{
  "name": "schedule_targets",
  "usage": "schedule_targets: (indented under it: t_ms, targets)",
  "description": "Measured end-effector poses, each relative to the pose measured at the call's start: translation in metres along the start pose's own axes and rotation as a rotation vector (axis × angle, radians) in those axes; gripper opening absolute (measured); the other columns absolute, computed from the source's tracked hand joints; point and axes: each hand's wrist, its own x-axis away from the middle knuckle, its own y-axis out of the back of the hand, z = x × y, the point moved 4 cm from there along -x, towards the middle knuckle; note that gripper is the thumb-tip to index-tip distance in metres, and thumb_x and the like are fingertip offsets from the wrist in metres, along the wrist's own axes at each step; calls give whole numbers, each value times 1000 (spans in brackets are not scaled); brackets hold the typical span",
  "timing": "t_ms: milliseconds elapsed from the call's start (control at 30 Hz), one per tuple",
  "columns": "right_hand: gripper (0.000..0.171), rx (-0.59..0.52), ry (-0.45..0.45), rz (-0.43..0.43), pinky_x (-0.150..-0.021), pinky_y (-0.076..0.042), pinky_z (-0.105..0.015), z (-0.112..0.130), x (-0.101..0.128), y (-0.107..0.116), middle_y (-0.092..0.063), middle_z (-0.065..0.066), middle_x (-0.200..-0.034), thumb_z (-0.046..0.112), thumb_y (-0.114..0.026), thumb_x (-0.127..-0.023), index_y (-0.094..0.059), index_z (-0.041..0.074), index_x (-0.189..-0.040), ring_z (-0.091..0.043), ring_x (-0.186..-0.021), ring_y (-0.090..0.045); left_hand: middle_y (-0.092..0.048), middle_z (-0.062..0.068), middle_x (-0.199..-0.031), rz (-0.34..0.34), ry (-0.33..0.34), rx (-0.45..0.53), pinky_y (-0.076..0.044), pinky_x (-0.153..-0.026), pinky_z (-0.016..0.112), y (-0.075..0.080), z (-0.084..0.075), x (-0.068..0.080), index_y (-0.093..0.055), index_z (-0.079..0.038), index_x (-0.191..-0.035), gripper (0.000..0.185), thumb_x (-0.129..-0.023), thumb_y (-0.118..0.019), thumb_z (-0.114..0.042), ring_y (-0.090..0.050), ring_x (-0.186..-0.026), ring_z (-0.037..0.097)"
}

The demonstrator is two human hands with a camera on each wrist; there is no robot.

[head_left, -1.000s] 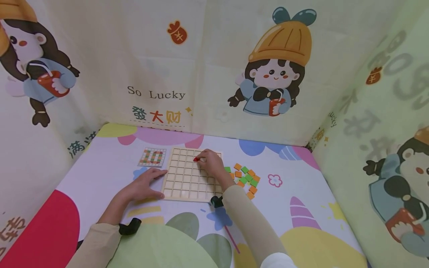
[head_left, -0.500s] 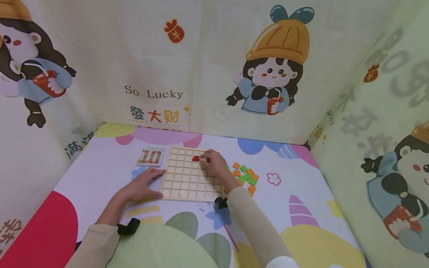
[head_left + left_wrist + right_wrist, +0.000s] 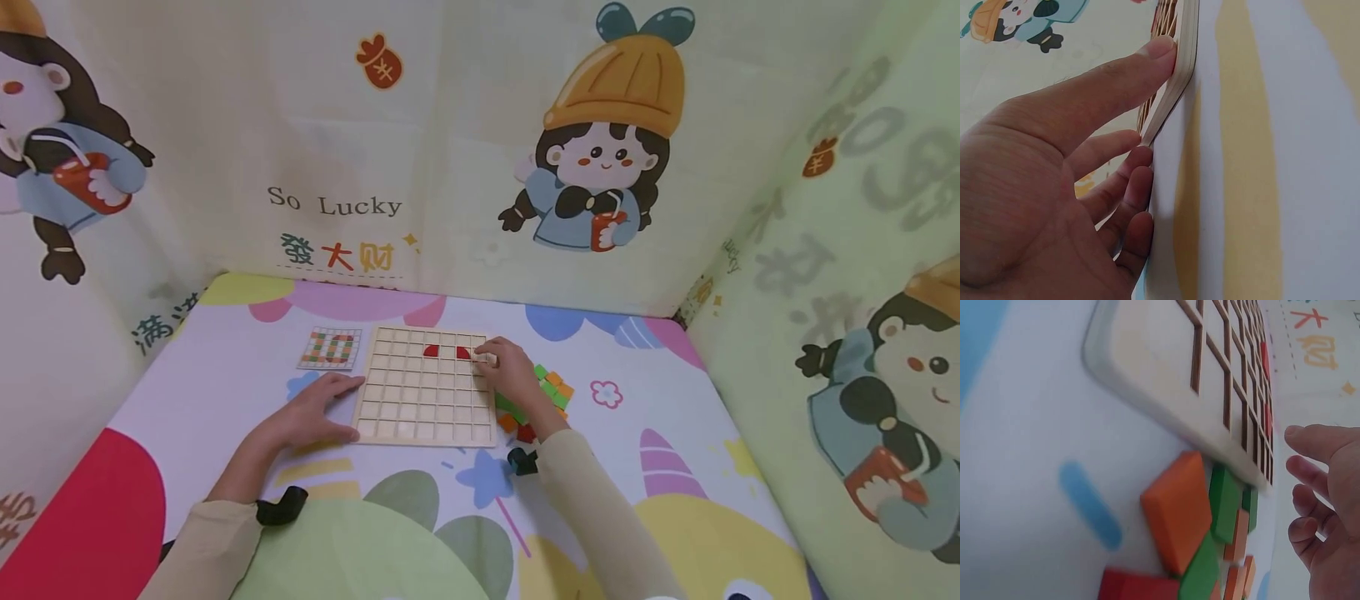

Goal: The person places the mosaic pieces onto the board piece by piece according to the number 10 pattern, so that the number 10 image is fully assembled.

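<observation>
A wooden grid board (image 3: 420, 404) lies flat on the table. Two red quarter-round tiles sit in its far rows, a left one (image 3: 431, 351) and a right one (image 3: 463, 353), with a bare cell between them. My left hand (image 3: 318, 412) is spread along the board's left side. In the left wrist view its thumb (image 3: 1116, 75) rests on the edge near the corner, the other fingers bent loosely beside it. Near the board's far right edge is my right hand (image 3: 516, 375). The right wrist view shows its fingers (image 3: 1313, 440) loosely bent, with nothing between them.
Loose orange, green and red tiles (image 3: 553, 385) lie in a heap right of the board, partly under my right forearm. A small card with a coloured grid pattern (image 3: 330, 348) lies left of the board. Printed cloth walls (image 3: 450, 167) surround the table's back and sides.
My right hand has let go of the right red tile, now lying in its cell, and moved right to the board's edge. My left hand stays at the board's side.
</observation>
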Motion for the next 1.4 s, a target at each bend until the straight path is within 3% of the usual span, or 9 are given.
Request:
schedule_targets:
  t_ms: [167, 333, 500, 733, 1067, 1400]
  targets:
    - [26, 8, -57, -17, -62, -45, -26, -11, 8, 11, -62, -1, -121, 23, -67, -91, -71, 17, -116, -16, -74, -51, -37, 20, -145, 2, -3, -1, -35, -103, 62, 1, 1, 1, -41, -11, -147, 87, -74, -82, -34, -36, -132, 43]
    - [26, 21, -113, -26, -80, -53, -31, -25, 15, 18, -64, -1, -119, 22, -67, -90, -71, 17, -116, -19, -88, -56, -37, 20, -144, -2, -5, -4, -35, -103, 62, 3, 3, 2, -41, -10, -147, 87, -75, -82, -35, -37, -131, 43]
    - [26, -6, -142, -20, -92, -53, -39, -36, 26, 20, -64, -3, -118, 22, -68, -90, -71, 15, -116, -23, -102, -57, -37, 20, -144, 2, 8, 3, -35, -103, 63, 4, 5, 4, -41, -10, -147, 88, -74, -82, -36, -36, -131, 43]
    - [29, -7, -221, -20, -94, -53, -39, -51, 39, 22, -63, -3, -116, 24, -73, -87, -71, 17, -115, -22, -106, -56, -36, 19, -145, 14, 36, 13, -36, -103, 63, 1, 7, 6, -40, -12, -147, 87, -75, -82, -35, -36, -131, 43]
    - [30, 26, -260, 13, -99, -50, -42, -64, 44, 25, -62, -3, -118, 21, -73, -87, -70, 17, -116, -23, -111, -56, -36, 20, -146, 9, 26, 22, -36, -102, 63, -1, 6, 1, -41, -12, -147, 86, -75, -81, -38, -36, -131, 43]
    - [31, 88, -288, 38, -92, -54, -37, -64, 45, 28, -62, -3, -111, 22, -72, -86, -69, 15, -117, -21, -103, -55, -36, 20, -145, 11, 19, 25, -35, -103, 63, -2, 2, -2, -42, -12, -147, 86, -75, -81, -37, -36, -131, 43]
